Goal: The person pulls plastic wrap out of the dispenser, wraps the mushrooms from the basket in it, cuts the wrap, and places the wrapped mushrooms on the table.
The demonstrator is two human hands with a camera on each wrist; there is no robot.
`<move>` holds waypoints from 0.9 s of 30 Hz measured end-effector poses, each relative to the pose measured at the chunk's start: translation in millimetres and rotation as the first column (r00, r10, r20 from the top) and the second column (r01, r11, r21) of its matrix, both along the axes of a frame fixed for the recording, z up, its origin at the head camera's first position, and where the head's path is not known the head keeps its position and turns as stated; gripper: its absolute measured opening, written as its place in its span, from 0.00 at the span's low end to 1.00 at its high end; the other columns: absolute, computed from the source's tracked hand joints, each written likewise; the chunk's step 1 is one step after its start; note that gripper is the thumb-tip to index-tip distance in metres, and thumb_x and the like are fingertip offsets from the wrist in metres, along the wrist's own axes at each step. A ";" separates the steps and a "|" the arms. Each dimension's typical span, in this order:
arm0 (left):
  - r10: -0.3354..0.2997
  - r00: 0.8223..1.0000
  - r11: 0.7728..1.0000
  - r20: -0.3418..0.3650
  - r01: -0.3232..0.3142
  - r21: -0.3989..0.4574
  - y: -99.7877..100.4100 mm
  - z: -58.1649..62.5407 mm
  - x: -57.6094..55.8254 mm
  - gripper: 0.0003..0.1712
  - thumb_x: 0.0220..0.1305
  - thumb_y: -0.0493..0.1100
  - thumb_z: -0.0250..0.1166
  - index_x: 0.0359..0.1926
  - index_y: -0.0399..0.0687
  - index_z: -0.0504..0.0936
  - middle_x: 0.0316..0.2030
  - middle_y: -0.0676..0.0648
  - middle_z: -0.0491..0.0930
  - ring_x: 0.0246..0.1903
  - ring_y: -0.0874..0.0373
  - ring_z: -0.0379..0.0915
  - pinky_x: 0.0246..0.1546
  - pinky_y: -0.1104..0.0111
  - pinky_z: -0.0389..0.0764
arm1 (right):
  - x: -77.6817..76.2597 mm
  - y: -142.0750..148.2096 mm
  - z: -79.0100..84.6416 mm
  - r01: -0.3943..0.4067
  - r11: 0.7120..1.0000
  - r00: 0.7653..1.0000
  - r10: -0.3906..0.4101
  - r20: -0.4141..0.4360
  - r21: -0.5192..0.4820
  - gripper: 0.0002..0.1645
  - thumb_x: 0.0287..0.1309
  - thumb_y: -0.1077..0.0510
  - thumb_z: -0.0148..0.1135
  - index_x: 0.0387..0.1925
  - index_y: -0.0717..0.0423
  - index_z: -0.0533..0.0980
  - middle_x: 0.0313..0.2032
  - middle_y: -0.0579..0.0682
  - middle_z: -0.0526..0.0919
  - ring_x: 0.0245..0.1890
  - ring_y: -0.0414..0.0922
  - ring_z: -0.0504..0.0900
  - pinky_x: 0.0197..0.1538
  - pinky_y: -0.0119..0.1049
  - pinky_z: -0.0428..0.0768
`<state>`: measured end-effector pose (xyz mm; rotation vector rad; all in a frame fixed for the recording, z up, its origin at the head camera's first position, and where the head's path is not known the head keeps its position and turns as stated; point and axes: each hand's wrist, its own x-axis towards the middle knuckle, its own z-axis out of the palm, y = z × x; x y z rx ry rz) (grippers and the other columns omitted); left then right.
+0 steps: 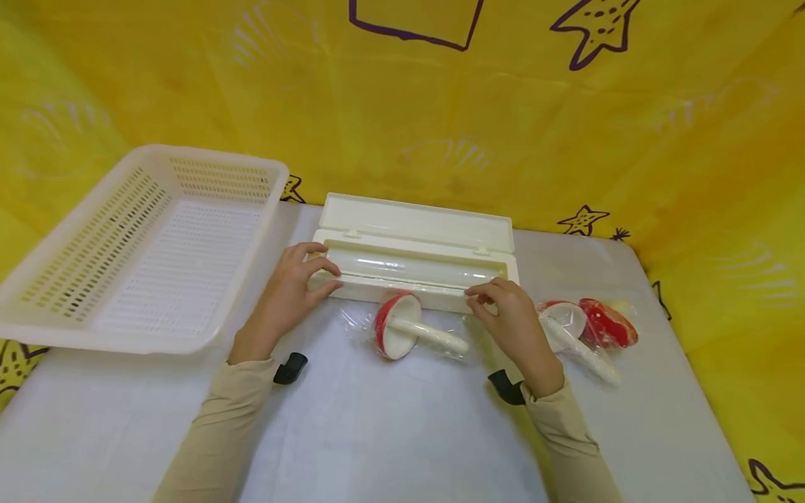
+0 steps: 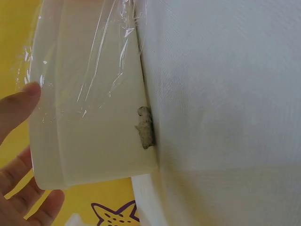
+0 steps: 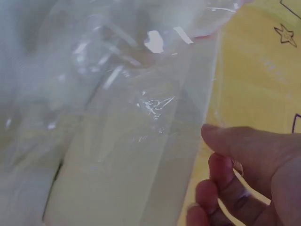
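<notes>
A long white cling film dispenser box [image 1: 434,300] lies with its lid [image 1: 415,220] raised, a shiny roll [image 1: 402,265] inside. Clear cling film [image 2: 101,56] hangs over the box's front wall. My left hand [image 1: 289,297] is at the box's left front edge, thumb and fingertips close together on the film. At the right end, my right hand [image 1: 503,314] pinches the film between thumb and forefinger. In front of the box lies a red-and-white toy mushroom [image 1: 402,327], its stem to the right, with crinkled film about it.
A white slotted basket [image 1: 220,328] stands on the left of the white-covered table [image 1: 390,433]. To the right, by my right wrist, lie another toy mushroom [image 1: 569,332] and a red piece [image 1: 606,323] in clear film. A yellow patterned cloth [image 1: 377,119] hangs behind.
</notes>
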<state>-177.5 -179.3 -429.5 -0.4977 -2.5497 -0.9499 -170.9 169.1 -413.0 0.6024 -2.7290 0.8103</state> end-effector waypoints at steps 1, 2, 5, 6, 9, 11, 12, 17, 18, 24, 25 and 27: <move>0.005 1.000 1.000 -0.010 -0.005 -0.012 0.9 0.8 -0.1 0.08 0.51 0.36 0.77 0.30 0.44 0.84 0.52 0.33 0.77 0.56 0.35 0.67 0.59 0.44 0.67 | 1.0 -0.3 1.7 -0.007 1.000 1.000 0.007 0.014 -0.001 0.06 0.55 0.63 0.72 0.36 0.57 0.85 0.30 0.51 0.83 0.34 0.49 0.80 0.40 0.44 0.78; 0.008 1.000 1.000 -0.020 -0.008 -0.026 1.7 1.6 -0.1 0.08 0.50 0.35 0.77 0.29 0.44 0.84 0.51 0.34 0.78 0.55 0.35 0.68 0.58 0.44 0.68 | 2.0 -0.5 3.6 -0.016 1.000 0.999 0.016 0.031 -0.004 0.06 0.55 0.62 0.71 0.36 0.57 0.85 0.31 0.50 0.84 0.35 0.48 0.81 0.40 0.44 0.78; 0.009 0.999 0.998 -0.034 -0.012 -0.068 3.9 4.5 1.1 0.08 0.50 0.36 0.77 0.27 0.46 0.84 0.48 0.37 0.79 0.49 0.38 0.70 0.51 0.45 0.68 | 5.4 -1.4 9.1 -0.058 0.998 0.994 0.059 0.097 -0.018 0.05 0.57 0.59 0.70 0.36 0.55 0.85 0.34 0.49 0.84 0.38 0.48 0.82 0.43 0.46 0.80; 0.003 0.999 0.997 -0.036 -0.006 -0.076 4.8 5.8 2.2 0.08 0.51 0.36 0.76 0.27 0.46 0.84 0.46 0.39 0.80 0.46 0.39 0.70 0.47 0.47 0.68 | 6.5 -1.7 9.9 -0.073 0.997 0.990 0.075 0.120 -0.027 0.05 0.58 0.59 0.70 0.37 0.55 0.84 0.35 0.49 0.84 0.40 0.48 0.82 0.45 0.46 0.81; -0.058 0.998 0.996 -0.014 0.057 -0.063 7.6 9.2 5.6 0.07 0.53 0.35 0.73 0.28 0.46 0.81 0.37 0.44 0.82 0.39 0.44 0.72 0.42 0.52 0.68 | 9.9 -3.0 12.0 -0.127 0.990 0.972 0.138 0.190 -0.067 0.05 0.60 0.58 0.68 0.38 0.54 0.82 0.37 0.47 0.84 0.42 0.47 0.83 0.48 0.47 0.81; -0.128 0.990 0.992 0.052 0.129 -0.012 9.3 10.6 8.5 0.06 0.56 0.35 0.70 0.29 0.46 0.79 0.33 0.47 0.82 0.36 0.48 0.73 0.43 0.55 0.71 | 12.1 -4.2 12.3 -0.154 0.984 0.957 0.171 0.233 -0.089 0.04 0.61 0.58 0.67 0.37 0.53 0.81 0.37 0.46 0.85 0.41 0.46 0.83 0.48 0.46 0.82; -0.169 0.981 0.986 0.100 0.167 0.027 10.1 11.2 9.8 0.06 0.57 0.34 0.69 0.30 0.46 0.78 0.31 0.48 0.83 0.36 0.51 0.74 0.44 0.56 0.73 | 13.3 -4.6 12.2 -0.164 0.982 0.950 0.183 0.252 -0.096 0.04 0.61 0.58 0.67 0.37 0.52 0.81 0.36 0.45 0.85 0.41 0.45 0.83 0.48 0.46 0.82; -0.318 0.898 0.943 0.304 0.267 0.200 13.7 13.9 15.3 0.05 0.64 0.35 0.64 0.34 0.47 0.76 0.36 0.46 0.85 0.39 0.59 0.78 0.48 0.61 0.79 | 18.8 -8.3 12.4 -0.191 0.976 0.934 0.214 0.286 -0.107 0.08 0.60 0.57 0.68 0.40 0.54 0.80 0.33 0.42 0.84 0.36 0.39 0.82 0.46 0.42 0.83; -0.344 0.880 0.933 0.326 0.280 0.227 15.0 14.8 15.8 0.05 0.64 0.35 0.64 0.35 0.47 0.76 0.38 0.46 0.86 0.41 0.59 0.79 0.49 0.62 0.79 | 19.8 -9.6 12.3 -0.198 0.974 0.932 0.221 0.288 -0.108 0.10 0.60 0.58 0.69 0.42 0.55 0.79 0.32 0.42 0.83 0.35 0.38 0.81 0.46 0.41 0.83; -0.485 0.771 0.859 0.414 0.331 0.390 21.8 14.7 16.1 0.05 0.66 0.36 0.64 0.34 0.48 0.75 0.48 0.42 0.85 0.48 0.48 0.81 0.47 0.69 0.77 | 22.9 -23.4 6.4 -0.274 0.954 0.894 0.301 0.333 -0.124 0.21 0.56 0.61 0.71 0.49 0.61 0.74 0.26 0.43 0.80 0.26 0.33 0.75 0.34 0.31 0.80; -0.510 0.751 0.843 0.419 0.338 0.419 22.6 13.9 15.8 0.05 0.66 0.36 0.64 0.34 0.47 0.75 0.50 0.41 0.85 0.49 0.47 0.81 0.46 0.70 0.78 | 23.1 -25.4 5.2 -0.289 0.950 0.886 0.314 0.340 -0.123 0.21 0.56 0.62 0.71 0.49 0.61 0.74 0.25 0.43 0.80 0.26 0.33 0.75 0.33 0.29 0.79; -0.560 0.716 0.806 0.417 0.354 0.475 24.0 13.6 15.9 0.05 0.66 0.36 0.64 0.34 0.45 0.75 0.53 0.40 0.84 0.50 0.45 0.82 0.46 0.70 0.79 | 23.9 -28.2 3.0 -0.315 0.942 0.875 0.336 0.348 -0.118 0.19 0.56 0.63 0.70 0.48 0.60 0.74 0.25 0.44 0.80 0.26 0.32 0.75 0.32 0.27 0.78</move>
